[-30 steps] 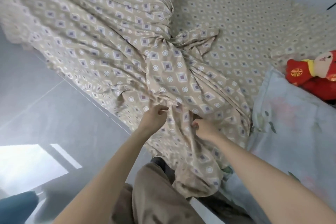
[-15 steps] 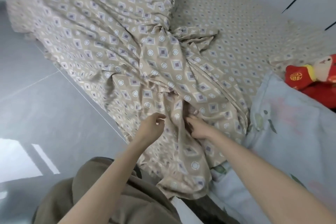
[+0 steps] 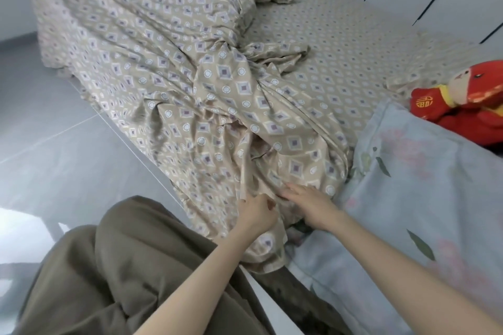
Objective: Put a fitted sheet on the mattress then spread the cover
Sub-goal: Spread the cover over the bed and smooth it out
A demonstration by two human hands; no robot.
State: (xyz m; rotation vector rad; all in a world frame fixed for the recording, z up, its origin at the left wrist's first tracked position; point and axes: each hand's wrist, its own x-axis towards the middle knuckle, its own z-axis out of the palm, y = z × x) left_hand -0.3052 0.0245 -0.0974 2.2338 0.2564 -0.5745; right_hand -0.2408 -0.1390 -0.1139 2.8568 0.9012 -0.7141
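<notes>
head view: red doll (image 3: 449, 109) bears a gold character. left hand (image 3: 255, 215) pinches a fold of the cover (image 3: 217, 95), right hand (image 3: 310, 204) lies flat on it — cover bunched on the sheet (image 3: 340, 43), spilling over its near edge beside the grey floor (image 3: 54, 144).

Arms forward; left grip (image 3: 255, 215) curled, pinching; right grip (image 3: 313, 205) flat.

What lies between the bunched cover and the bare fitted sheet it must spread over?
The left hand pinches the cover; the right hand rests on it. At the right, a red plush toy and pale floral bedding lie where the cover must spread.
</notes>
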